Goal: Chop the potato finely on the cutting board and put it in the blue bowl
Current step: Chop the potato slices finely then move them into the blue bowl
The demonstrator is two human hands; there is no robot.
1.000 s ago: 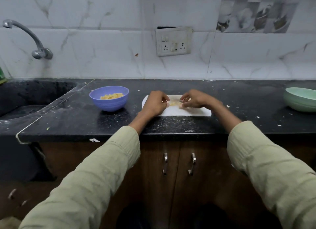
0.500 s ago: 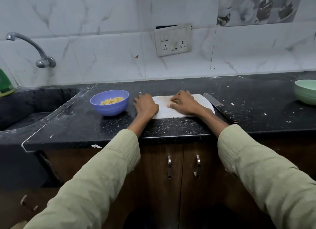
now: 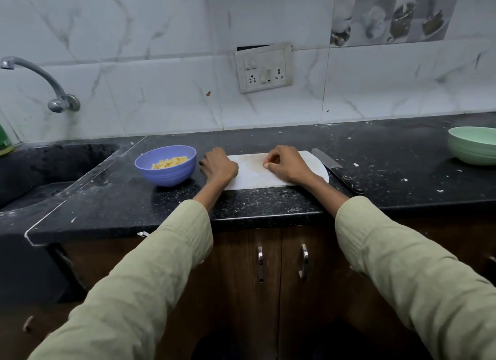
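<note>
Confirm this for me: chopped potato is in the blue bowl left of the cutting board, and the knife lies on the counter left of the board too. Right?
Not quite. In the head view the knife lies right of the cutting board, not left. The rest holds: chopped potato sits in the blue bowl, left of the board.

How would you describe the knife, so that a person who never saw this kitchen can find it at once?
Start at the black counter under the wall socket. On it lies a white cutting board, and the knife lies flat on the counter just off the board's right edge, handle toward the front. It is the only long, thin metal thing there; the green bowl sits farther right.
</note>
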